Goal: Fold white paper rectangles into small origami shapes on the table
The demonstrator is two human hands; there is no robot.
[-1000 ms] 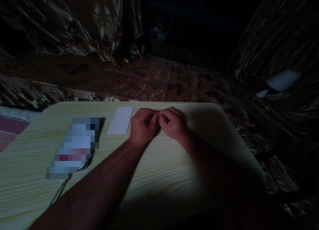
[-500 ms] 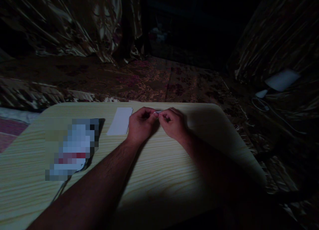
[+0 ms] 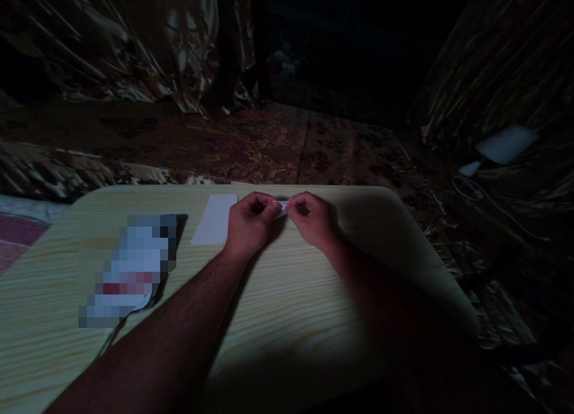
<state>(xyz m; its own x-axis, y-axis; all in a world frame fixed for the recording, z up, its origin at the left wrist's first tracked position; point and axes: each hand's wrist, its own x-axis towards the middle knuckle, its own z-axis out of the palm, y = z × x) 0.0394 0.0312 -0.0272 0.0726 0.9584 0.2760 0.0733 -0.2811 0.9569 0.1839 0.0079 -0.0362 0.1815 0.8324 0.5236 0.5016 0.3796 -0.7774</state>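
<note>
Two bare-hand grips, left grip (image 3: 249, 224) and right grip (image 3: 314, 218), are pinching a small flat white paper-like piece (image 3: 281, 208) at frame centre.

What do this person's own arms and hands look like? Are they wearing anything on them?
The left hand and right hand look bare, without gloves. No sleeve, watch or bracelet shows on either forearm, though the right one fades into shadow.
</note>
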